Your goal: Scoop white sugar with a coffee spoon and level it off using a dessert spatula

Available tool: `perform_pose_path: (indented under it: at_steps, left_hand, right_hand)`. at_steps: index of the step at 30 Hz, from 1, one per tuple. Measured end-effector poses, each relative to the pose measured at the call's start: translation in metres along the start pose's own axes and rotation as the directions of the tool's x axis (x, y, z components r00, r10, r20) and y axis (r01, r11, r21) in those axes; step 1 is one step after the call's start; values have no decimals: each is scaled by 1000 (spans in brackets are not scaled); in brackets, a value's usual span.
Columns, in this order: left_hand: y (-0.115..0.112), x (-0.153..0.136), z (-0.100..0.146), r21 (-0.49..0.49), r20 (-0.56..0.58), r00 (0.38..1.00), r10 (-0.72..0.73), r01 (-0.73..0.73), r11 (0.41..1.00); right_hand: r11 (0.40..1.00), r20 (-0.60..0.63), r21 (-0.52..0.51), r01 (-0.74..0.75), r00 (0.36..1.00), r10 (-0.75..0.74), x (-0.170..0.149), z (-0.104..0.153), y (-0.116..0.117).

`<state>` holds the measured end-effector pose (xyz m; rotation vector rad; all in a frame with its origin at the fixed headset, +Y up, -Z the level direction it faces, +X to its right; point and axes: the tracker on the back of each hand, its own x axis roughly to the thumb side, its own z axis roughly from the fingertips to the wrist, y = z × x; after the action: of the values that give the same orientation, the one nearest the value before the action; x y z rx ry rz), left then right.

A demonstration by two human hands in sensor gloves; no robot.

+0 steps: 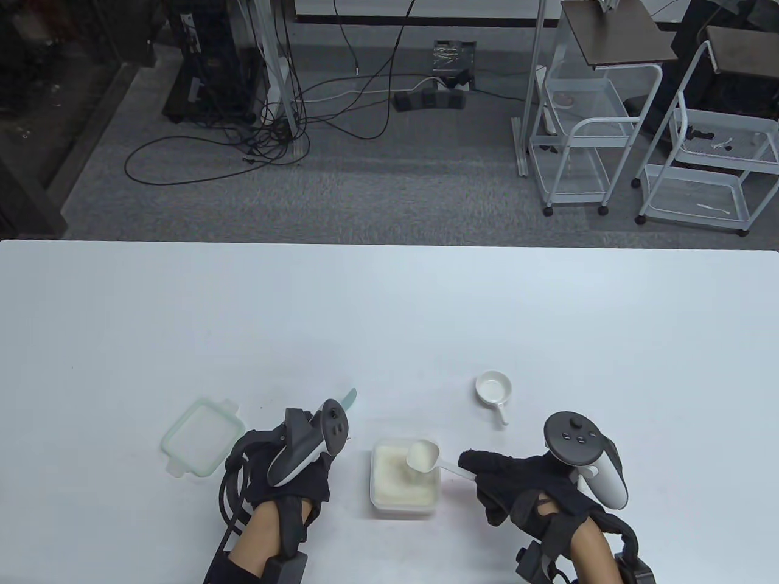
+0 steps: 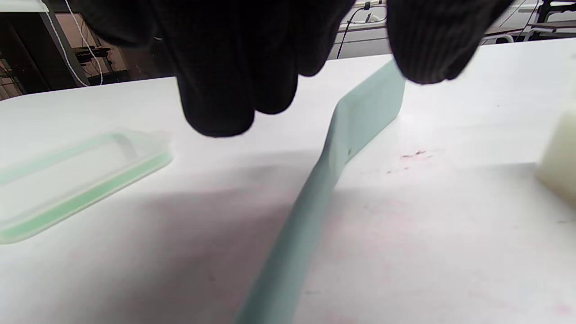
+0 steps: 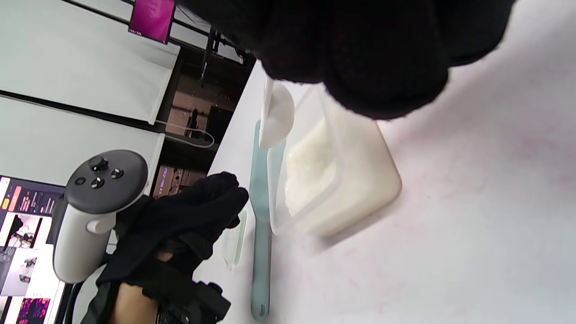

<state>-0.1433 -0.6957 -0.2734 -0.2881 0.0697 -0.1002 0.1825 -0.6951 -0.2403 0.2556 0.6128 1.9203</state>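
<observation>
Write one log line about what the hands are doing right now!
right hand: holds coffee spoon over sugar container | left hand: over dessert spatula, grip unclear | lid: on table

container lid [image 1: 199, 444], small white cup [image 1: 493, 389]

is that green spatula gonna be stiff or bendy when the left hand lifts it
Probably slightly bendy: the dessert spatula is a thin flat strip with a kinked blade, and it looks like plastic or silicone. Likely light, being so slim. It lies flat on the table, so the left hand may need to pry up an edge.
</observation>
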Motion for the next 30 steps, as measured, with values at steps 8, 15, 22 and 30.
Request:
perform_pose_path:
  at_steps: [8, 15, 22, 30]
  left_hand:
    - [2, 6, 3, 26, 18, 1000, 1, -1, 1000]
    - [2, 5, 3, 11, 19, 1000, 17, -17, 1000]
    - [2, 5, 2, 13, 19, 1000, 18, -18, 1000]
    - [3, 6, 2, -1, 16, 1000, 12, -12, 1000]
  right_hand:
    - [977, -6, -212, -23, 1000, 23, 8, 23, -27]
    - [926, -54, -377, 19, 998, -43, 0, 58, -66]
    - [868, -160, -497, -4, 983, -88, -10, 95, -95]
    - [856, -321, -513, -61, 939, -126, -26, 114, -108]
